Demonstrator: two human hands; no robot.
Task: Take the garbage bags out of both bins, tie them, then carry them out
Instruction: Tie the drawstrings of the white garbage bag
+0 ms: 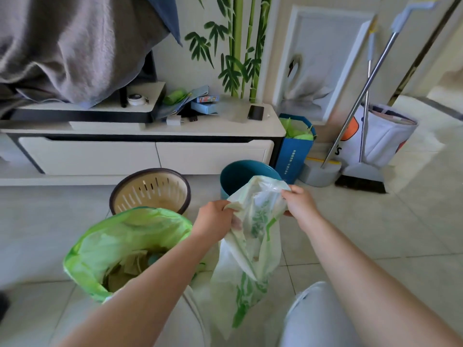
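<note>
Both hands hold the mouth of a pale, green-printed garbage bag that hangs lifted between the knees, near the centre of view. The left hand has its fingers closed round the bag's rim at about 9 o'clock of the opening; the right hand pinches the opposite rim at 3 o'clock, fingers closed on the plastic. The bag's lower end dangles free toward 6 o'clock, clear of the floor tiles.

At 8 o'clock from that bag stands a bright green garbage bag, its mouth open and slack, with paper scraps showing inside. It sits on the floor just in front of the beige slotted bin, whose dark rim shows bare at 11 o'clock. The teal bin stands at 12 o'clock, directly behind the held bag, its rim bare as well; the two bins are near each other but apart.

Behind both bins runs the front edge of a low white cabinet, closing the way toward 12 o'clock. A blue paper bag stands just beside the teal bin at 1 o'clock, and a broom and dustpan lean at 2 o'clock. Open tiled floor spreads from 3 to 4 o'clock, and also at 9 o'clock, left of the green bag.
</note>
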